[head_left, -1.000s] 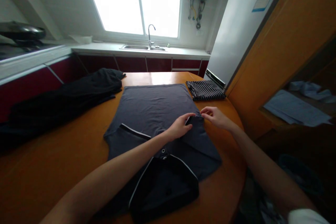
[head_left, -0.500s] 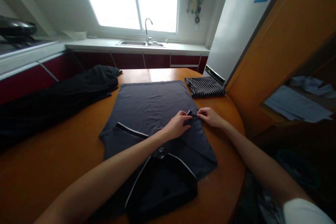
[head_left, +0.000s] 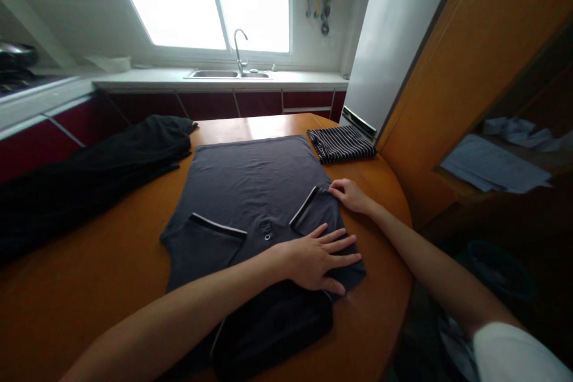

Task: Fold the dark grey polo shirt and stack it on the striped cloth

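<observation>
A dark grey polo shirt lies spread on the wooden table, its collar end toward me and both white-edged sleeves folded inward. My left hand rests flat on the shirt near the right shoulder, fingers spread, its forearm crossing the collar and hiding part of it. Farther up at the shirt's right edge, my right hand has its fingertips pinched on the corner of the folded right sleeve. The left sleeve lies across the shirt on the other side.
A folded black-and-white striped garment lies at the table's far right. Dark clothing is heaped along the left. Beyond stand a sink under the window and a fridge; a wooden cabinet borders the right.
The left hand has let go of the sleeve edge, moved toward me and opened flat on the shirt. The right sleeve now lies folded inward. My right hand stays at its corner.
</observation>
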A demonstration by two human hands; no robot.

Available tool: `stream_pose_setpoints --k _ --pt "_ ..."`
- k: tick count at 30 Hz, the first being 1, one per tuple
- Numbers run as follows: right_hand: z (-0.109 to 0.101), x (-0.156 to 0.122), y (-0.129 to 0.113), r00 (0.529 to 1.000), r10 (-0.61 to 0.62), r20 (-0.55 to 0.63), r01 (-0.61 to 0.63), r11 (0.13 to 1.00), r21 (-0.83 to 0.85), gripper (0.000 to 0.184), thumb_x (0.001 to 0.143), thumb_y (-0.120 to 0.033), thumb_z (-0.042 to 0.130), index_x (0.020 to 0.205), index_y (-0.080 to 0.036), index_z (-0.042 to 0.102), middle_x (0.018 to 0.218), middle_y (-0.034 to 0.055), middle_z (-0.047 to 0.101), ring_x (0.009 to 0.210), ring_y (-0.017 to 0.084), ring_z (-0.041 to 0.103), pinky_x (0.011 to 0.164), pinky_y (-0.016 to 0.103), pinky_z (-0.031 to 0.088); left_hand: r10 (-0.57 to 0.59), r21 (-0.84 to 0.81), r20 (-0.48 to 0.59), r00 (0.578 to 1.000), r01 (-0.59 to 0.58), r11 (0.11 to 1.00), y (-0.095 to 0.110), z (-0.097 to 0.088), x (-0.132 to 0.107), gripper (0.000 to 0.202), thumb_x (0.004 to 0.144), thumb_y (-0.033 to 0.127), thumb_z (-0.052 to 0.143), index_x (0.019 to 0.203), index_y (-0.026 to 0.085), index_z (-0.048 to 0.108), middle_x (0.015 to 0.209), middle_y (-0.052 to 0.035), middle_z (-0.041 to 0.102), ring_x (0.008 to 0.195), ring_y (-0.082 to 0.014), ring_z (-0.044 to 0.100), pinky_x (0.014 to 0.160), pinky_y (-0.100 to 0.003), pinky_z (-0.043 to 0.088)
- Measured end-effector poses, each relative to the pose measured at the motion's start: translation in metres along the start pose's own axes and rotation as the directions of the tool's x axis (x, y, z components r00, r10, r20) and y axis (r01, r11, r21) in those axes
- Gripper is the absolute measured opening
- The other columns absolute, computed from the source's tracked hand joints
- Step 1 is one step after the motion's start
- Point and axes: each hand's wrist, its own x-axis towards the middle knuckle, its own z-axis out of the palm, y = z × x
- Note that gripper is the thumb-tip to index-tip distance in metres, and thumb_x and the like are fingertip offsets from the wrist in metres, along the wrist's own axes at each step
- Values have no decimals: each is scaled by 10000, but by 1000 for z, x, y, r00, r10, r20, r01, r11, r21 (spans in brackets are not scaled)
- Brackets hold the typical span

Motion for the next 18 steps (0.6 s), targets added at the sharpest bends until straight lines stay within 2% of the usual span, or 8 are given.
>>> stream_pose_setpoints --k 3,6,8,11,13,15,17,18 --pt "0 -1 -3 1000 11 -14 -11 1000 -14 182 921 -281 599 824 -199 729 828 39 742 773 183 634 740 287 422 56 -28 35 998 -55 998 2 -6 -1 606 968 558 505 1526 354 383 1670 -60 137 1524 -365 64 1168 -686 77" --pt "-1 -1 -5 1000 24 -19 -25 999 -26 173 921 -278 600 837 -197 727 841 44 741 790 189 632 749 294 420 114 -49 55 992 -111 993 6 -12 2 567 964 524 536 1493 337 450 1667 -54 159 1526 -360 50 1167 -687 51" --pt "-1 -1 -5 999 24 -23 -24 999 -29 169 921 -279 601 845 -198 728 853 46 742 805 192 633 764 299 422 153 -67 38 987 -151 986 7 -14 4 507 967 477 557 1452 335 510 1662 -40 185 1529 -338 70 1189 -646 50" --pt "0 -1 -5 999 19 -28 -19 999 -26 167 924 -283 601 853 -204 730 861 48 740 817 196 634 776 305 424 205 -136 -43 978 -209 968 8 -13 7 475 987 379 547 1458 347 500 1609 -30 344 1513 -272 213 1224 -539 133" --pt "0 -2 -5 999 23 -27 -24 999 -30 174 929 -293 597 855 -210 730 859 48 739 816 196 633 773 306 422 192 -176 -74 979 -202 963 9 -12 8 571 971 364 574 1517 333 411 1571 -49 413 1498 -262 261 1225 -519 164" --pt "1 -2 -5 999 31 -33 -33 999 -39 185 933 -310 595 850 -214 730 854 48 737 813 197 632 769 308 419 157 -201 -48 986 -163 966 10 -12 8 663 923 392 642 1531 330 386 1582 -53 391 1508 -290 225 1223 -552 134" --pt "1 -2 -6 999 34 -39 -36 998 -50 190 932 -324 599 846 -216 729 848 47 736 812 197 629 768 311 417 152 -250 15 988 -144 958 10 -18 7 613 896 405 675 1474 343 480 1572 -31 412 1498 -304 258 1222 -544 153" --pt "2 -2 -6 999 36 -41 -38 998 -54 190 930 -330 602 844 -216 728 844 47 734 809 197 627 765 311 416 147 -285 29 989 -133 949 8 -24 7 532 908 395 660 1424 339 545 1532 -27 473 1468 -294 338 1215 -503 213"
